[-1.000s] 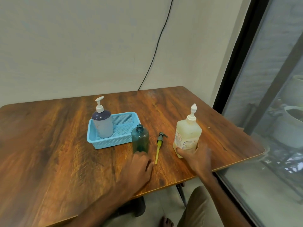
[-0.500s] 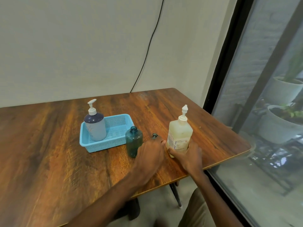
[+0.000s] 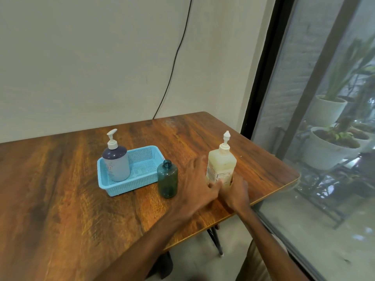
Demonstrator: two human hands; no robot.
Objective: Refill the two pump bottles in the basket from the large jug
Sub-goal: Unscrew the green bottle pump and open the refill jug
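A large pale-yellow jug (image 3: 221,167) with a white pump stands upright near the table's right front edge. My right hand (image 3: 236,192) grips its base. My left hand (image 3: 197,182) reaches across with fingers spread, touching the jug's left side and hiding the loose pump head. A small dark-green bottle (image 3: 167,179), uncapped, stands upright on the table just in front of the light-blue basket (image 3: 145,157). A blue-grey pump bottle (image 3: 116,161) with a white pump stands in the basket's left end.
The wooden table (image 3: 60,189) ends close behind my right hand. A black cable (image 3: 174,63) runs down the wall. To the right is a glass window with white plant pots (image 3: 328,151) outside.
My left hand has moved right, from beside the green bottle over the loose pump head to the jug's side. My right hand stays on the jug. The camera has shifted left.
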